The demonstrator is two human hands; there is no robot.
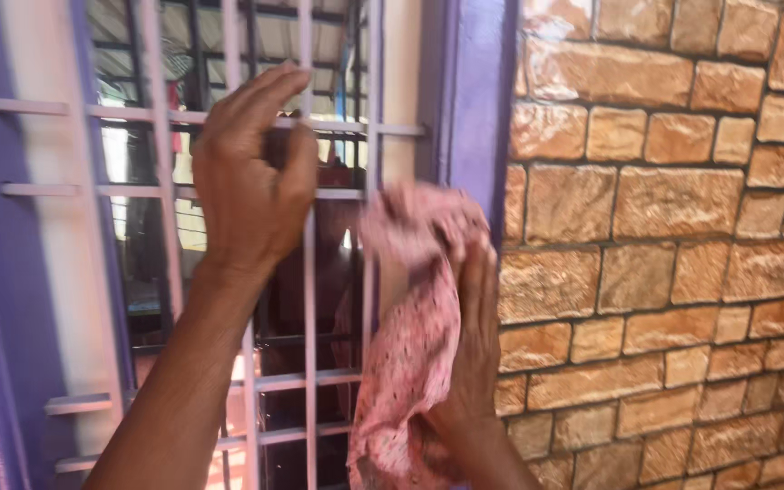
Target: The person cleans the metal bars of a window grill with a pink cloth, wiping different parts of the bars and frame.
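From my head camera I look at a window with a pale lilac metal grille [306,272], set in a purple frame [478,100] beside a rough tan stone-block wall [673,200]. My left hand [251,172] is raised against the grille, fingers curled around one vertical bar near where it crosses a horizontal one; it holds nothing else, and the grip looks like a way to steady myself. My right hand [474,308] is closed on a pink patterned cloth [410,345], bunched at the top and pressed against the right edge of the grille, just beside the frame. The rest of the cloth hangs loose below my palm. I judge the wad is held like that to give a firm pad against the bars.
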